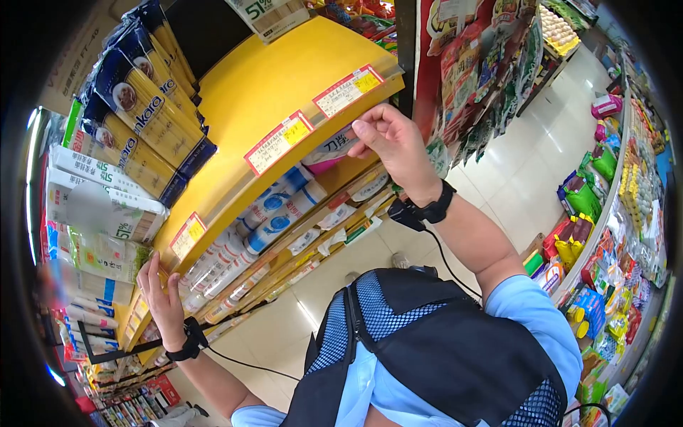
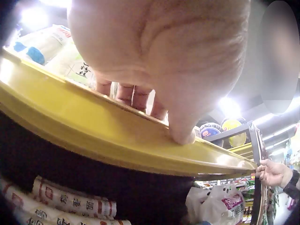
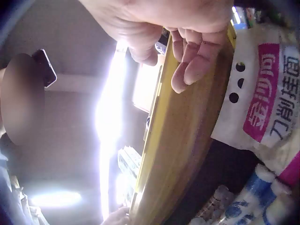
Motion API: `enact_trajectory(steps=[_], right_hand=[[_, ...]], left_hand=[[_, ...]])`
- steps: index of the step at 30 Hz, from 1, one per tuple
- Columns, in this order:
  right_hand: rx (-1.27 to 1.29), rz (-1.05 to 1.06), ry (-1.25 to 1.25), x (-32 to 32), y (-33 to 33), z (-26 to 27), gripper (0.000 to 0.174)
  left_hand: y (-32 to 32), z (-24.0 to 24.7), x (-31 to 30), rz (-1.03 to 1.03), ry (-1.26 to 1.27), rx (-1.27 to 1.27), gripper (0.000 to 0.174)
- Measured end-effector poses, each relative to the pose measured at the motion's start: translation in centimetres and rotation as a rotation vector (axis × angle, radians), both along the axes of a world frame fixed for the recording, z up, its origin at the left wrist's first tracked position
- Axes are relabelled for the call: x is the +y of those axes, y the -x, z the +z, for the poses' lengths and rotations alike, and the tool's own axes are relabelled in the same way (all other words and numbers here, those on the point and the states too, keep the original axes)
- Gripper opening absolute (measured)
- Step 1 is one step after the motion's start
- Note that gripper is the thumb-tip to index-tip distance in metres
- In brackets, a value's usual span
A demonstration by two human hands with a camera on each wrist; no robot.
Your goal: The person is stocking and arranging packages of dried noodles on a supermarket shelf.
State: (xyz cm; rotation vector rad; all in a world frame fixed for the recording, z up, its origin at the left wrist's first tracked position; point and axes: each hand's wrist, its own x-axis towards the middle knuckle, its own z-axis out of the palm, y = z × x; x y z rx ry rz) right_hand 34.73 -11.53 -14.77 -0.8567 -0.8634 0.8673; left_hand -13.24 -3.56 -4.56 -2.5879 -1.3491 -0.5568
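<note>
My left hand [image 1: 165, 304] rests at the front edge of a curved yellow shelf [image 1: 277, 82]. In the left wrist view, its straight fingers reach over the lip and the thumb lies against the front face. Beside it is a clear package [image 1: 107, 252] of pale noodles. My right hand [image 1: 400, 149] is at the shelf's other end, its fingers loosely bent with nothing between them, near a red-bordered price label [image 1: 348, 90]. Below it, a white and pink noodle bag [image 3: 248, 93] sits on the lower level.
Bags of Ankara pasta [image 1: 153, 107] and white noodle boxes [image 1: 107, 199] stand on the shelf. Blue and white noodle rolls [image 1: 284, 213] lie underneath. Hanging snack packets [image 1: 484, 78] are past the right hand. Across the tiled aisle [image 1: 512, 164] runs another stocked shelf [image 1: 605, 213].
</note>
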Motion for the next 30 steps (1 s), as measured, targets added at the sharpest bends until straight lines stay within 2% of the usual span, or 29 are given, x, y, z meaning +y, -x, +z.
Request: enact_trajectory(steps=[5, 10, 12, 18, 22, 23, 26, 30], right_hand=[[0.140, 0.008, 0.012, 0.0, 0.7, 0.4, 0.033], [0.226, -0.035, -0.031, -2.0, 3.1, 2.1, 0.042], [0.271, 0.000, 0.031, -2.0, 2.8, 0.5, 0.036], [0.393, 0.021, 0.097, -0.2, 2.1, -1.1, 0.031], [0.326, 0.001, 0.113, 0.0, 2.0, -1.4, 0.039], [0.319, 0.027, 0.098, 0.0, 2.0, -1.6, 0.046], [0.337, 0.053, 0.053, 0.0, 2.7, -1.5, 0.049], [0.369, 0.104, 0.038, 0.3, 2.9, -0.8, 0.047]], left_hand=[[2.6, -1.3, -0.1, -0.175, -0.237, -0.162, 0.051], [3.8, -3.3, -0.7, -0.328, -0.331, -0.021, 0.051], [3.8, -4.1, -0.3, -0.398, -0.387, 0.043, 0.052], [2.5, -6.0, -0.5, -0.353, -0.350, 0.081, 0.046], [2.5, -6.5, -0.4, -0.355, -0.383, 0.092, 0.042], [2.7, -6.6, -0.4, -0.358, -0.396, 0.092, 0.041], [3.9, -6.8, -0.4, -0.354, -0.486, 0.113, 0.039], [4.6, -7.0, -0.7, -0.345, -0.485, 0.126, 0.040]])
